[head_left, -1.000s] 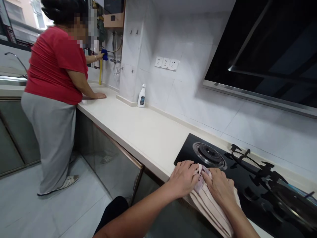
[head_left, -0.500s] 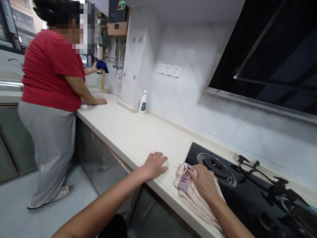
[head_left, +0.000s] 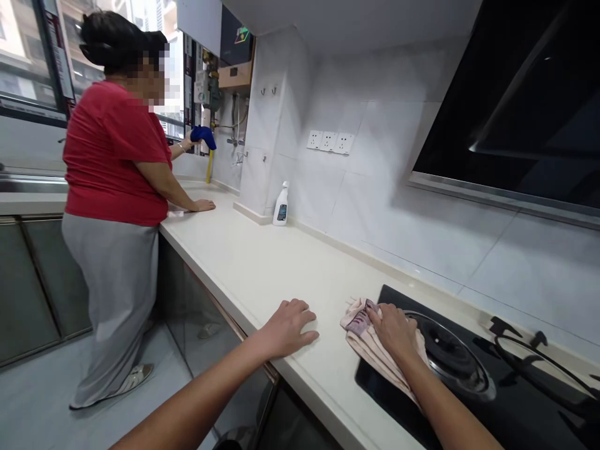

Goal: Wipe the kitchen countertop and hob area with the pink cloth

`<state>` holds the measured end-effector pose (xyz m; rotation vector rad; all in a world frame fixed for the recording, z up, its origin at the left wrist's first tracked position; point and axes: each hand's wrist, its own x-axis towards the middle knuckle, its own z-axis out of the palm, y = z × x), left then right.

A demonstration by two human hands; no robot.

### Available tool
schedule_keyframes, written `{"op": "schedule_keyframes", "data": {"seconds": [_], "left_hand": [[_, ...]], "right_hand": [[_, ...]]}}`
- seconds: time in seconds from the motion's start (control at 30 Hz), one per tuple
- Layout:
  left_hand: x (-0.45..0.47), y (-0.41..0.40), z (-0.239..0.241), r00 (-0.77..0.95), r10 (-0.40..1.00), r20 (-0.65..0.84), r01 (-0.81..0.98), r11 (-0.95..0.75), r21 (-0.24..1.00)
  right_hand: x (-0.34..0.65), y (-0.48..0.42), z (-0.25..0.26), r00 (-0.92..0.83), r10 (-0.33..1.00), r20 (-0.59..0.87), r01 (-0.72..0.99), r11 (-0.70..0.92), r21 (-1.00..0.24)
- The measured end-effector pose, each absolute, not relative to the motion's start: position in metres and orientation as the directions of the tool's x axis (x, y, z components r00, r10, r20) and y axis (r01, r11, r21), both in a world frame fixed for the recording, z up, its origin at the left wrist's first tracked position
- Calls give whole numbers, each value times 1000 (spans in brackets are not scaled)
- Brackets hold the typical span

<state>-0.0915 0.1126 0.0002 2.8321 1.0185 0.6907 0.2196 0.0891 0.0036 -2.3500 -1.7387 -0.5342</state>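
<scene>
The towel point(head_left: 369, 351) is showing pale pink, its mauve band point(head_left: 359, 321) carrying darker purple marks, while the gas hob point(head_left: 379, 382) is shining black and the countertop point(head_left: 262, 269) is wearing plain cream. The wall tiles point(head_left: 354, 200) are displaying grey marbling on white, the spray bottle point(head_left: 280, 205) is pairing white with a dark label point(head_left: 282, 213), and the range hood point(head_left: 534, 106) is gleaming black with a silver-grey edge point(head_left: 497, 200). A co-worker's T-shirt point(head_left: 110, 153) is glowing red with grey trousers point(head_left: 112, 275), a second cloth point(head_left: 202, 135) is showing deep blue, and a pipe point(head_left: 209, 167) is adding yellow.
</scene>
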Motion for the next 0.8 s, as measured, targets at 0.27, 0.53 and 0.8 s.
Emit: {"op": "schedule_keyframes", "data": {"seconds": [0.27, 0.53, 0.8], "left_hand": [[-89, 101, -5, 609, 651, 453, 613, -749, 252], [-89, 98, 1, 595, 651, 472, 583, -753, 304], [-89, 95, 0, 557, 651, 516, 585, -748, 313]], "right_hand": [[234, 145, 5, 353, 865, 357, 916, -398, 58], [229, 205, 5, 368, 859, 356, 913, -407, 36], [176, 242, 5, 358, 866, 349, 928, -372, -27]]}}
